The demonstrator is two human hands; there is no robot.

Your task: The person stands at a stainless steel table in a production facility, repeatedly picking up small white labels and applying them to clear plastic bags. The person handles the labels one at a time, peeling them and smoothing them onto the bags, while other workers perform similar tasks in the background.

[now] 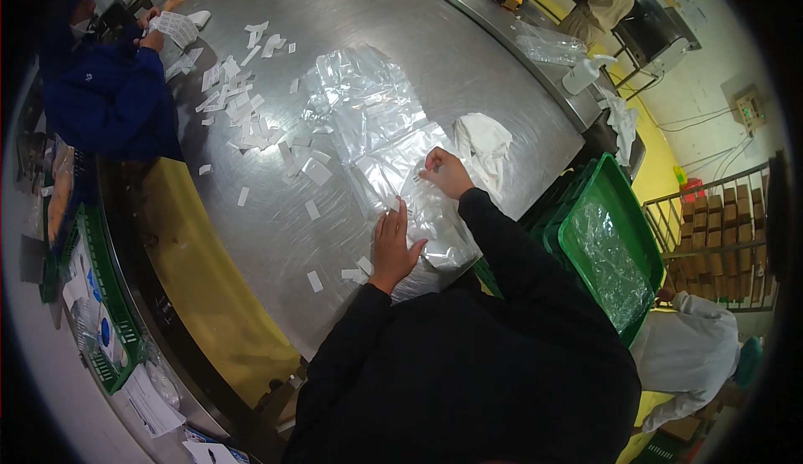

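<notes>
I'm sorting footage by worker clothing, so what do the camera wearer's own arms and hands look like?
Both arms are in plain black long sleeves: the left sleeve and right sleeve reach about to the wrists and match the black top. The left hand and right hand are bare, without gloves.

Obstacle rightward: white cloth (483,142); free tabletop (477,63) beyond

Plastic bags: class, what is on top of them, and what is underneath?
The left hand touches the plastic bags, near a white label; the right hand is over them. Underneath is the steel table; anything else there is covered.
</notes>
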